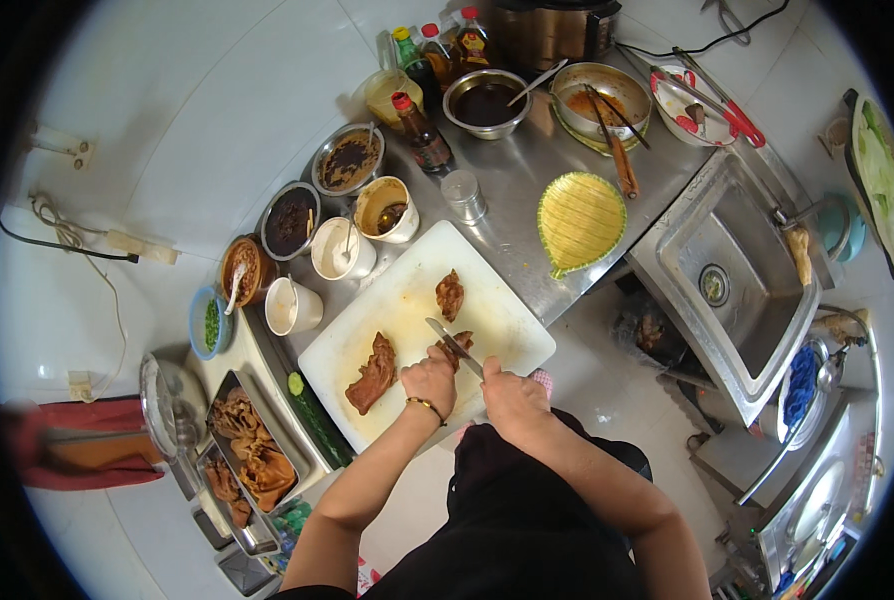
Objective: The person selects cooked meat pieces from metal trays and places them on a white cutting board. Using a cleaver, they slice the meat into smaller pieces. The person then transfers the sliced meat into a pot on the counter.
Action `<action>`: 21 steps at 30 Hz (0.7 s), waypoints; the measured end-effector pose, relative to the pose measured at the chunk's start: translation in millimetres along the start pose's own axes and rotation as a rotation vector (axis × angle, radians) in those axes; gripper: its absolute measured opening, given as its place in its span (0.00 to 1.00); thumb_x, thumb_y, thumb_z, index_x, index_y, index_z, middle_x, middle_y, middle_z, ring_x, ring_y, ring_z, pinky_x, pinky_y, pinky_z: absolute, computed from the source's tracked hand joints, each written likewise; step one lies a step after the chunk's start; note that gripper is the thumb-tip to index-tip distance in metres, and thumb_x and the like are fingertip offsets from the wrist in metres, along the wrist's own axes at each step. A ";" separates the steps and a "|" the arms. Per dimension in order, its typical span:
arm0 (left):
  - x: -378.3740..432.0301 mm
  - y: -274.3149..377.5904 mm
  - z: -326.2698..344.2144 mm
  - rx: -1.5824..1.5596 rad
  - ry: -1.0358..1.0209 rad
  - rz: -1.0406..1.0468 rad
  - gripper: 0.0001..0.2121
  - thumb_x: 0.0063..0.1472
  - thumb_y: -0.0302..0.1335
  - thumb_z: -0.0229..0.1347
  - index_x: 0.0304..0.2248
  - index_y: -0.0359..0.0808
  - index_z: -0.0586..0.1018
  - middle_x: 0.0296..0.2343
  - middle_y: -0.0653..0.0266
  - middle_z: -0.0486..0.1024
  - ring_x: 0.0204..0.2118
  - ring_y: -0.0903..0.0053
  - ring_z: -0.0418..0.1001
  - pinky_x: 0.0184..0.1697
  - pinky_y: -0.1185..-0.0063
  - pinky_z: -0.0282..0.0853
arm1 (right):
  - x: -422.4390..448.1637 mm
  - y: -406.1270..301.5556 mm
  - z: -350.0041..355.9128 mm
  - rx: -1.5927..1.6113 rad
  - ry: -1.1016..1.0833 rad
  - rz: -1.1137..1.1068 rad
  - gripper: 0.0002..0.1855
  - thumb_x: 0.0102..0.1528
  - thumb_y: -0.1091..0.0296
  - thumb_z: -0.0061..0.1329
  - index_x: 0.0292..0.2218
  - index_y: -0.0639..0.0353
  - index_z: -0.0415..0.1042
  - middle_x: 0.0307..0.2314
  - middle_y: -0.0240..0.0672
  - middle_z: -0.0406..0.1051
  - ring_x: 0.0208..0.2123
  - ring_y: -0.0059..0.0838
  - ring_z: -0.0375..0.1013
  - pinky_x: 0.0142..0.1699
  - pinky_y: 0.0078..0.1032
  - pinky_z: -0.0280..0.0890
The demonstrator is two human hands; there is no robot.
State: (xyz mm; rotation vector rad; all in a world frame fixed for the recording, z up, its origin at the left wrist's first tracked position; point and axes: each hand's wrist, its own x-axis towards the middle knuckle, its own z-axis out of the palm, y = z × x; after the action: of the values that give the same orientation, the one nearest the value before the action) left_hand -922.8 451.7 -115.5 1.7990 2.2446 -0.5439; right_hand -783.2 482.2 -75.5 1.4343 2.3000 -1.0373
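Observation:
My right hand [517, 400] grips the handle of a kitchen knife [452, 342], whose blade lies across a small piece of brown cooked meat [463, 341]. Pressed on that same piece is my left hand [430, 384], its fingers bent close to the blade. Both hands are above a white cutting board [503, 307]. A larger strip of meat [373, 373] lies on the board to the left, apart from my hands. Another chunk of meat [449, 295] rests beyond the knife tip. My fingers partly hide the meat under the blade.
Seasoning tubs [344, 249], sauce bowls [349, 159] and a shaker [463, 196] crowd the board's far left side. A yellow woven mat [582, 219] lies right of it. Beyond a floor gap is a steel sink [724, 277]. Meat trays [253, 442] and a cucumber [319, 424] sit left.

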 end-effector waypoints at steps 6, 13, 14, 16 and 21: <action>-1.4 3.7 6.2 -0.037 0.043 -0.027 0.10 0.49 0.27 0.47 0.30 0.31 0.63 0.18 0.56 0.73 0.21 0.65 0.74 0.24 0.71 0.67 | 12.7 -6.6 20.0 0.069 0.051 -0.006 0.11 0.55 0.63 0.36 0.34 0.62 0.55 0.23 0.45 0.70 0.28 0.43 0.72 0.32 0.35 0.66; 0.5 -6.4 9.7 -0.234 0.071 -0.124 0.14 0.49 0.33 0.49 0.30 0.30 0.65 0.18 0.54 0.73 0.21 0.62 0.73 0.24 0.70 0.67 | 18.0 -14.3 37.7 0.227 0.102 -0.013 0.12 0.55 0.62 0.34 0.34 0.62 0.55 0.25 0.48 0.69 0.30 0.47 0.71 0.34 0.39 0.64; 1.2 -9.7 10.6 -0.287 0.109 -0.135 0.13 0.48 0.34 0.49 0.28 0.31 0.67 0.18 0.52 0.73 0.22 0.60 0.72 0.25 0.68 0.67 | 20.7 -14.3 42.0 0.219 0.133 -0.029 0.12 0.55 0.62 0.34 0.34 0.62 0.55 0.25 0.48 0.69 0.30 0.47 0.71 0.34 0.39 0.64; 5.8 -18.7 11.5 -0.309 0.104 -0.161 0.13 0.50 0.35 0.49 0.29 0.31 0.67 0.19 0.50 0.73 0.23 0.59 0.73 0.27 0.68 0.68 | 26.7 -17.1 47.6 0.199 0.196 -0.073 0.12 0.56 0.62 0.33 0.34 0.62 0.55 0.25 0.47 0.69 0.29 0.48 0.70 0.34 0.39 0.64; 8.2 -30.9 10.7 -0.364 0.109 -0.216 0.13 0.50 0.35 0.49 0.29 0.32 0.69 0.20 0.50 0.73 0.24 0.59 0.73 0.28 0.67 0.68 | 40.8 -26.6 38.2 0.068 0.183 -0.109 0.09 0.52 0.68 0.36 0.34 0.62 0.56 0.26 0.46 0.69 0.29 0.45 0.71 0.32 0.35 0.66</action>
State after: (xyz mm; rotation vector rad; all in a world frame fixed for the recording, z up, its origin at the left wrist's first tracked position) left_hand -955.4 448.9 -123.7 1.4489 2.4337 -0.0600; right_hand -832.1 477.4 -113.2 1.5019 2.5196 -1.0631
